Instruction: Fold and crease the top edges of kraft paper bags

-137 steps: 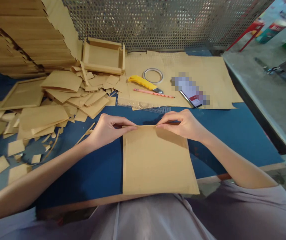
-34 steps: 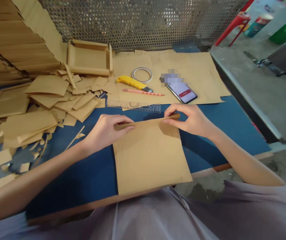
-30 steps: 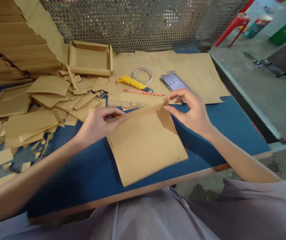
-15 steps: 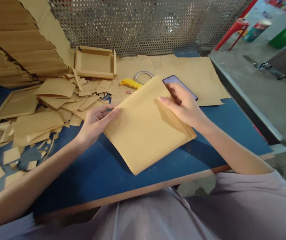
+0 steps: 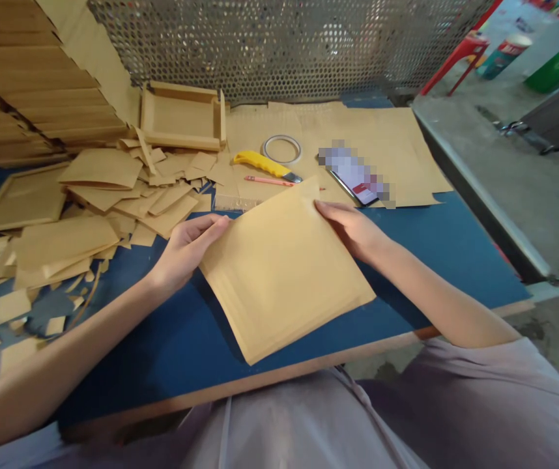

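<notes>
A squarish stack of brown paper sheets (image 5: 284,267) is held tilted over the blue table (image 5: 172,365). My left hand (image 5: 184,251) grips its left corner, thumb on top. At the upper right edge, my right hand (image 5: 355,231) holds the stack, its fingers partly hidden. Beyond the stack lie a yellow cutter (image 5: 260,163), a pink pencil (image 5: 270,180), a roll of tape (image 5: 282,149) and a clear ruler (image 5: 235,202). A phone (image 5: 352,176), partly pixelated, rests on flat brown sheets (image 5: 406,150).
Brown paper scraps (image 5: 79,241) cover the left side. A shallow cardboard tray (image 5: 184,117) stands at the back, near a tall cardboard stack (image 5: 30,78). A perforated metal panel (image 5: 260,52) borders the back. On the floor at right stands a red stool (image 5: 470,49).
The brown stack has moved down and slightly left, uncovering more of the cutter, pencil and ruler. My right hand has shifted down, its thumb no longer on top of the stack.
</notes>
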`<state>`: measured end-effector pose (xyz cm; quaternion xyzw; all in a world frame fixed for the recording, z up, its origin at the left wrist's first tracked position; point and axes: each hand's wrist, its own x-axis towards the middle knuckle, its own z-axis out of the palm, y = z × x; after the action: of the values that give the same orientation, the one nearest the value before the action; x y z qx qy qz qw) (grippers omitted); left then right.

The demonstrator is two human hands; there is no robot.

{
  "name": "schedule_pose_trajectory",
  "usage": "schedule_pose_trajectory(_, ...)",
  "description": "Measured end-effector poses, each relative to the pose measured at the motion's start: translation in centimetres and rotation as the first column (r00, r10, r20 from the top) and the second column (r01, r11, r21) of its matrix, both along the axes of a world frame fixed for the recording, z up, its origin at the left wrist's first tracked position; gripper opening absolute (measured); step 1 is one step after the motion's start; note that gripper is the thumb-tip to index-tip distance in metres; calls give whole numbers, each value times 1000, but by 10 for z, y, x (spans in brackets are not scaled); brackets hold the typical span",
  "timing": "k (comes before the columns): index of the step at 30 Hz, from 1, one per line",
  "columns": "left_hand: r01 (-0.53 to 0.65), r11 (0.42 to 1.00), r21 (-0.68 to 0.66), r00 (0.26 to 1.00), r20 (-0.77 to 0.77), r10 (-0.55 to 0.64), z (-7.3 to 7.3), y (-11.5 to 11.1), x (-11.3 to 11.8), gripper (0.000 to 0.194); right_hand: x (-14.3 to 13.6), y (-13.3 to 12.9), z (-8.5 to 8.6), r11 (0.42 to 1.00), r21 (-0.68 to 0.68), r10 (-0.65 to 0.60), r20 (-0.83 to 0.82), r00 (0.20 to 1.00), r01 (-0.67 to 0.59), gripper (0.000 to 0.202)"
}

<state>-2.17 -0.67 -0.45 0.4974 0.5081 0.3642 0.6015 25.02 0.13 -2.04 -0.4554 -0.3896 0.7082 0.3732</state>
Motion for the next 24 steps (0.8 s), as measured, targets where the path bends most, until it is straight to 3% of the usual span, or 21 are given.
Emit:
schedule_pose_trajectory(7, 70, 994, -85, 995, 79, -63, 1, 0, -6, 29, 4, 5, -3, 999, 54, -4, 16, 1000, 3, 20)
schedule_pose_trajectory(10, 190, 979, -70, 982, 26, -189, 1, 1, -9, 27, 10, 8, -2, 993, 113, -24, 76, 997, 15, 15)
schedule_pose_trajectory(13, 367, 929, -50, 927, -59, -370, 3, 1, -9, 24, 12, 8, 2, 983, 181, 2, 138, 990, -27, 15)
schedule_pose_trajectory(15, 427, 903, -39, 896, -117, -429, 5, 1, -6, 23, 9, 5, 6, 969, 242, 9, 183, 983, -53, 16)
schedule_pose_trajectory(21, 342, 926, 159, 910, -302, -284, 7, 16, 9, 28, -9, -9, 11, 886, 463, -172, 317, 933, 6, 24)
schedule_pose_trajectory(24, 337, 907, 253, 906, -349, -239, 9, 31, 19, 28, -14, -17, 11, 864, 502, -176, 371, 912, -37, 27)
